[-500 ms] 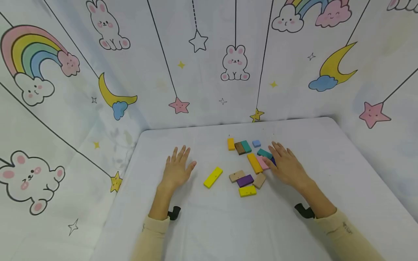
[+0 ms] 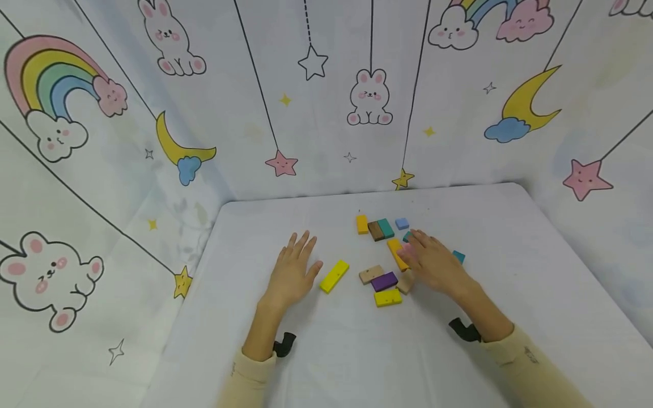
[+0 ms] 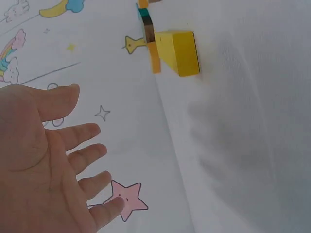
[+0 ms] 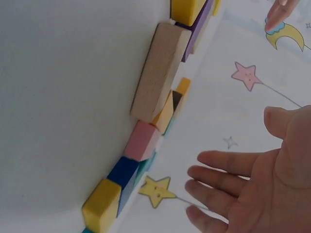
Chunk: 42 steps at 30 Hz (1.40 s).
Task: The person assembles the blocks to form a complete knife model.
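Note:
My left hand [image 2: 292, 279] is held over the table with its fingers spread, just left of a long yellow block [image 2: 334, 276]. Nothing is in its palm in the left wrist view, where the yellow block [image 3: 185, 53] lies beyond the thumb. My right hand [image 2: 436, 265] hovers over the right side of the block group, fingers extended and holding nothing. It partly covers a pink block [image 2: 407, 249] and a tan block [image 2: 405, 281]. The right wrist view shows the pink block [image 4: 142, 141], a dark blue block [image 4: 123, 172] and a yellow one [image 4: 102, 199] in a row.
Between the hands lie a purple block [image 2: 384, 281], a short yellow block [image 2: 388, 298] and an orange block [image 2: 397, 254]. Farther back are a brown block [image 2: 376, 230], a teal block [image 2: 386, 228] and a light blue block [image 2: 402, 223]. A patterned cloth wall [image 2: 326, 124] stands behind the table.
My left hand has shifted right, closer to the long yellow block. The right hand has moved left over the blocks, covering the dark blue one and exposing a teal block on its right.

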Available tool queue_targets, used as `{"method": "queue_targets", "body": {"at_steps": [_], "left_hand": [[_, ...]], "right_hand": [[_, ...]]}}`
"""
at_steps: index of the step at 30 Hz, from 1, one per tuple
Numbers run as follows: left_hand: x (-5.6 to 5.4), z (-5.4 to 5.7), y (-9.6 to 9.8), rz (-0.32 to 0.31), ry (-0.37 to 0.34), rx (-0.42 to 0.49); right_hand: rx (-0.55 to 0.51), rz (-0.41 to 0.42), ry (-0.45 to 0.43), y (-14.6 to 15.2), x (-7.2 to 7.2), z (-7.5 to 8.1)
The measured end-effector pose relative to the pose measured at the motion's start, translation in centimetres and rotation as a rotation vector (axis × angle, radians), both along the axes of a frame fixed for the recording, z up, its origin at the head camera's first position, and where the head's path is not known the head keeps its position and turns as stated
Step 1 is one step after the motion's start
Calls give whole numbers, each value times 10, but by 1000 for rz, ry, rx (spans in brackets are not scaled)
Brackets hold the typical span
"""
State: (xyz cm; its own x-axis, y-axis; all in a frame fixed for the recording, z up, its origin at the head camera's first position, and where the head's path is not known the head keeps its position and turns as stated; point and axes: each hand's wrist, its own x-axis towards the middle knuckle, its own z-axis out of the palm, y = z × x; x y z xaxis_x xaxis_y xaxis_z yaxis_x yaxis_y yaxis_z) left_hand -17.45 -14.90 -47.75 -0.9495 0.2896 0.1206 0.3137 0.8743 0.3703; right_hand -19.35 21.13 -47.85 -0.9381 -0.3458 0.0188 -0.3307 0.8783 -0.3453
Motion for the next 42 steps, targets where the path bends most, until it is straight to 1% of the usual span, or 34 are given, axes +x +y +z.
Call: {"method": "queue_targets", "body": {"at_steps": [5, 10, 15, 20, 25, 29, 33, 39, 42], "left_hand": [[10, 2, 16, -20, -13, -24], [20, 0, 31, -55, -20, -65], [29, -1, 43, -77, -54, -88], [36, -5, 51, -94, -92, -79], [42, -7, 57, -90, -117, -45], [46, -9, 62, -86, -148, -37], [51, -11, 65, -85, -173, -59], [56, -14, 68, -60, -179, -99], [58, -16, 69, -54, -177, -131]], "right_hand": [[7, 17, 3, -7, 0, -1], [16, -7, -11, -15, 0, -4], [43, -21, -16, -22, -1, -8], [67, -22, -16, -30, 0, -12], [118, -11, 0, -35, 1, -16], [141, -6, 13, -39, 0, -19], [153, -14, 5, -43, 1, -21], [166, -43, -10, -49, 3, -24], [163, -40, -20, -52, 4, -26]]}}
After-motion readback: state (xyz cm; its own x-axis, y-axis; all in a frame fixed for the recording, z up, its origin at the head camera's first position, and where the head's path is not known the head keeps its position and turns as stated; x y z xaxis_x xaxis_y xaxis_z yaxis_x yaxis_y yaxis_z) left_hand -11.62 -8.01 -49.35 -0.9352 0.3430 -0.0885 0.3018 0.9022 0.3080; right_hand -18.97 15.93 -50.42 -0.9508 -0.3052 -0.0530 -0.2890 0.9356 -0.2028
